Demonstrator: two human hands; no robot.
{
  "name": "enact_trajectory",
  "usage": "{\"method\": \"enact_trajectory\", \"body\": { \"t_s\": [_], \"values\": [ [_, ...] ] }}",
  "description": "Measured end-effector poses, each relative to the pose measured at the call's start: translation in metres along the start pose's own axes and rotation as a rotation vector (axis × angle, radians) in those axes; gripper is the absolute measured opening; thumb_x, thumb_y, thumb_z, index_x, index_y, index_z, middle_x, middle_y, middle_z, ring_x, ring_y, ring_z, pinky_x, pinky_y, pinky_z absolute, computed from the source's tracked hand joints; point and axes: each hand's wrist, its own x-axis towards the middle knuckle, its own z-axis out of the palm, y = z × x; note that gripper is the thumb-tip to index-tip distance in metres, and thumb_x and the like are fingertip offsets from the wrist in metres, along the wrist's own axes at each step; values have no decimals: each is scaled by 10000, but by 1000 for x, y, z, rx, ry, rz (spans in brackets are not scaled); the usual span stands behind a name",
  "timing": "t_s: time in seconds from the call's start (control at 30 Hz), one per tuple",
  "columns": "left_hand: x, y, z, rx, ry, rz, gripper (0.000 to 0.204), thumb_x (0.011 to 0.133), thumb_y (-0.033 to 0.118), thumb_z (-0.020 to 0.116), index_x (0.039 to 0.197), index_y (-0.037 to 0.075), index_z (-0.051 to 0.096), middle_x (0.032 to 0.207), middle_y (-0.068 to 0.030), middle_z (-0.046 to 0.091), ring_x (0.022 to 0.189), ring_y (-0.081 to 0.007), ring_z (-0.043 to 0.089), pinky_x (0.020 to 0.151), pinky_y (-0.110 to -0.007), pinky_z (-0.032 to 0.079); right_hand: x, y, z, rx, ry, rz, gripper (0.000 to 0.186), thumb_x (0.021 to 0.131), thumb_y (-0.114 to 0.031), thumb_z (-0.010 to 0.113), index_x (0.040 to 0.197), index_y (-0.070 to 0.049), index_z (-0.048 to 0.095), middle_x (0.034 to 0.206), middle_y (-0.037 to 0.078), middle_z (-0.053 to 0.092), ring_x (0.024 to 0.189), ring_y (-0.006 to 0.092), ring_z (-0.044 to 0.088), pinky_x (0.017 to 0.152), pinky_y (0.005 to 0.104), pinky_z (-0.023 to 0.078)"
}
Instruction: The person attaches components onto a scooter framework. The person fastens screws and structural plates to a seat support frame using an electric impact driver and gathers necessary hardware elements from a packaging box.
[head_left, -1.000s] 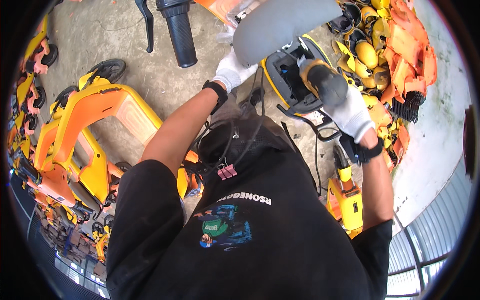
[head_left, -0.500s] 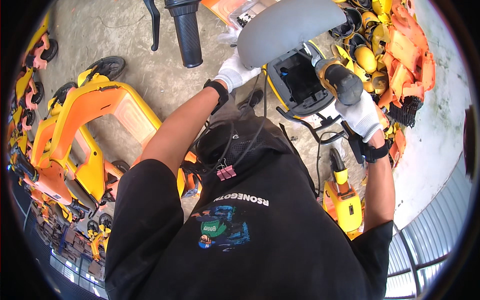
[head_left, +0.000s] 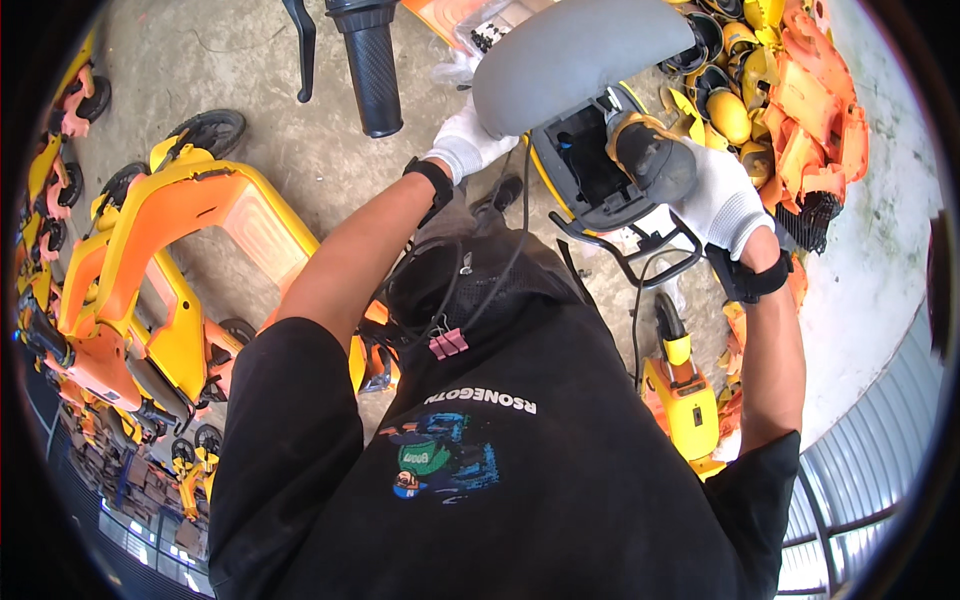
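Observation:
A grey scooter seat (head_left: 575, 65) is tipped up beside the dark storage compartment (head_left: 590, 165) of a yellow scooter. My left hand (head_left: 472, 138), in a white knit glove, is closed on the seat's near left edge; its fingertips are partly hidden by the seat. In my gloved right hand (head_left: 722, 195) is a yellow and black cordless drill (head_left: 650, 158), its front end directed at the seat hinge by the compartment's far rim. The drill's body hides part of the opening, and its tip is hard to make out.
A black handlebar grip (head_left: 372, 85) with a brake lever (head_left: 303, 50) juts in at the top. Yellow and orange scooter bodies (head_left: 180, 215) stand on the left. Yellow helmets (head_left: 728, 117) and orange panels (head_left: 820, 110) are piled at right. A black tube rack (head_left: 640, 265) sticks out behind the compartment.
My right hand has brought the drill a little leftward, further over the compartment, and its angle has turned. My left hand keeps its hold on the seat, which has hardly moved.

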Motion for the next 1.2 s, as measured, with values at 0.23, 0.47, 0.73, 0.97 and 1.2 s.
{"method": "enact_trajectory", "body": {
  "t_s": [0.23,0.47,0.73,0.97,1.2],
  "values": [
    [0,6,-5,33,-100,-182,463,839,482,529,1171,168,605,1133,-144,637,1048,-330,605,887,-396,492,-3,-1,2,-16,17,-10,356,663,-130,683,993,-19,606,861,232,650,852,407,628,751,439,513],
    [-1,10,-10,8,-65,-150,457,825,489,546,1116,147,625,1114,-136,645,1043,-333,608,872,-396,500,-2,-5,-4,-82,27,-26,327,683,-127,665,989,-23,611,829,228,650,812,411,628,731,448,508],
    [-2,2,-2,-762,56,-134,457,848,450,572,1191,151,533,1123,-81,605,1006,-249,573,855,-340,467,-60,-12,-17,247,70,-33,261,733,-130,693,960,-20,625,785,132,643,760,317,643,711,344,521],
    [-23,8,-32,-1039,184,-56,688,756,421,708,1309,144,407,1255,-98,511,1088,-293,550,893,-388,471,-140,-12,51,427,137,98,180,763,-166,677,867,-28,627,731,109,653,660,268,640,634,327,513],
    [-18,-8,-31,-497,94,8,1072,656,241,862,1461,98,169,1460,-145,315,1358,-246,324,1123,-365,293,-194,-5,170,580,113,475,275,761,-157,642,1018,-60,653,888,162,700,859,261,691,762,341,531]
  ]
}}
